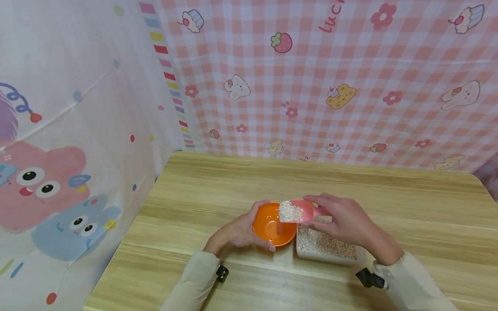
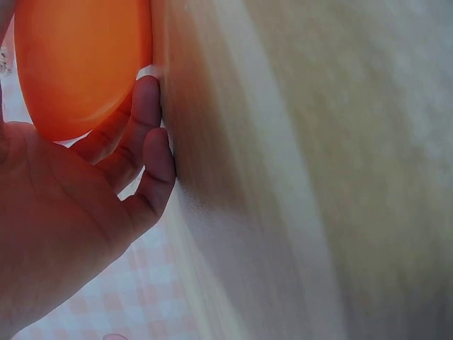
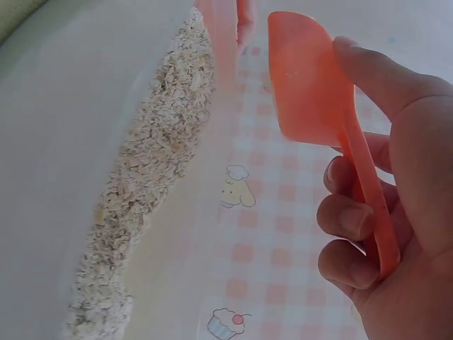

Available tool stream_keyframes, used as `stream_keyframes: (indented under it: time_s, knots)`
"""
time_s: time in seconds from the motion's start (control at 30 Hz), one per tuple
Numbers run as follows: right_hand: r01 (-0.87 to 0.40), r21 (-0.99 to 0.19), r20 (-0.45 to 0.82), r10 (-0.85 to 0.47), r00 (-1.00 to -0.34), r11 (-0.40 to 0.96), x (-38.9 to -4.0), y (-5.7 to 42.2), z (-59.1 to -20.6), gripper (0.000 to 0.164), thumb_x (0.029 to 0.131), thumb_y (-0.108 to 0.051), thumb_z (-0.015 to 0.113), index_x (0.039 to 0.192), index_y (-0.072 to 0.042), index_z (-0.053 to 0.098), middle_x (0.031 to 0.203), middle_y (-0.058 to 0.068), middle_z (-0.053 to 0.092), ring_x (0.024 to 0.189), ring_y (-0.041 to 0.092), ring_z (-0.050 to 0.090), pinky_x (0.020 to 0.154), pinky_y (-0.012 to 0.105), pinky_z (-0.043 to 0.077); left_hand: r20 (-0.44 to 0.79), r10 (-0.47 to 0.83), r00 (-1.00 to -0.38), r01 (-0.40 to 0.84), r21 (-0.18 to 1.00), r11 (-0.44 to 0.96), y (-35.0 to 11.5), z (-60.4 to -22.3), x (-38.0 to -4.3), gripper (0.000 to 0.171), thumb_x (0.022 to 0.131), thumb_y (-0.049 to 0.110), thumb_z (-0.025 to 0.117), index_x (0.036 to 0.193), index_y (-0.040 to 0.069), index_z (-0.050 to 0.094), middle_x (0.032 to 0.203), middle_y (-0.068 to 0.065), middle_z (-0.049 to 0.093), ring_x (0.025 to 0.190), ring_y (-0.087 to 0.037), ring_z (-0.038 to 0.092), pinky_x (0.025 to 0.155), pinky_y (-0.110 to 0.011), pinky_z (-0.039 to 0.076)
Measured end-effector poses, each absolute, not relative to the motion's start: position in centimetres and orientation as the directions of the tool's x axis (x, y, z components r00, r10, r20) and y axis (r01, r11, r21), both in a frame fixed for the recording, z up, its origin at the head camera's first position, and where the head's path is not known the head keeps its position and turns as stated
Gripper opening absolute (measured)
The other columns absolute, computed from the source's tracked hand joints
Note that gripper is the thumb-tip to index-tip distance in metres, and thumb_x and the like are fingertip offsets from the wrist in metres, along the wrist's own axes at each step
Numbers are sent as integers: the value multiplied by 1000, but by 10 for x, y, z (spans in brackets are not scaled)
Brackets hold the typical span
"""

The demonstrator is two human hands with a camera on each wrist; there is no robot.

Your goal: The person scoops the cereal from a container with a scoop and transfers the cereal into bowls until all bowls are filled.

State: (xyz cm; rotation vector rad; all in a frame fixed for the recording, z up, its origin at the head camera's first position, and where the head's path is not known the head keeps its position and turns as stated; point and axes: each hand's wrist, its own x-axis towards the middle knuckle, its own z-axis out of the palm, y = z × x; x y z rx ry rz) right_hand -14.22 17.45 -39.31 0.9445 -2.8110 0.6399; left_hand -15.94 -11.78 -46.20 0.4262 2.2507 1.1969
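Observation:
In the head view an orange bowl (image 1: 268,231) sits on the table, with my left hand (image 1: 240,230) curved around its left side, thumb and fingers spread along it. The left wrist view shows curled fingertips low by the tabletop under the bowl (image 2: 85,64). My right hand (image 1: 350,220) grips the handle of a pink scoop (image 1: 308,210). White flakes, like oats (image 1: 289,212), fill the scoop, whose front overlaps the bowl's right rim. From the right wrist view, the fingers wrap the scoop (image 3: 308,85) by its handle; its contents are hidden there.
A translucent box (image 1: 327,259) of oat-like flakes (image 1: 320,242) stands right of the bowl, under the scoop and right hand. The wooden table (image 1: 218,181) meets a pink checked cloth (image 1: 253,108) at the back and a white printed cloth (image 1: 97,129) at the left.

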Motion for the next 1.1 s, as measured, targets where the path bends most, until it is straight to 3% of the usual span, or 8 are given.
stream_keyframes:
  time_s: [0.3, 0.5, 0.7, 1.1]
  knots:
    - [-647, -256, 234, -603, -763, 719, -145, 166, -386, 58, 81, -40, 80, 129, -11, 65, 98, 4, 69, 66, 8, 58, 56, 24, 46, -293, 523, -800, 47, 839, 542, -118, -463, -159, 117, 65, 42, 92, 154, 37, 16, 157, -7, 35, 139, -28, 39, 116, -53, 27]
    - [-646, -219, 212, -611, -763, 731, -147, 164, -383, 58, 82, -41, 79, 129, -11, 64, 106, 9, 71, 66, 10, 60, 57, 27, 48, -300, 516, -802, 44, 832, 553, -118, -462, -160, 116, 65, 43, 92, 153, 40, 17, 157, -8, 36, 138, -30, 39, 115, -56, 27]
    - [-664, -187, 220, -629, -746, 724, -148, 160, -379, 57, 82, -43, 79, 128, -13, 65, 99, 5, 69, 60, 6, 51, 53, 22, 41, -288, 529, -798, 49, 844, 534, -119, -462, -160, 116, 65, 42, 93, 153, 38, 17, 155, -7, 38, 137, -28, 41, 115, -55, 27]
    - [-744, -4, 266, -716, -645, 668, -153, 148, -374, 55, 82, -48, 77, 123, -12, 68, 81, -1, 58, 50, 4, 36, 45, 19, 31, -282, 538, -795, 54, 849, 525, -119, -465, -161, 117, 66, 40, 93, 154, 37, 16, 157, -3, 36, 140, -27, 38, 116, -53, 25]
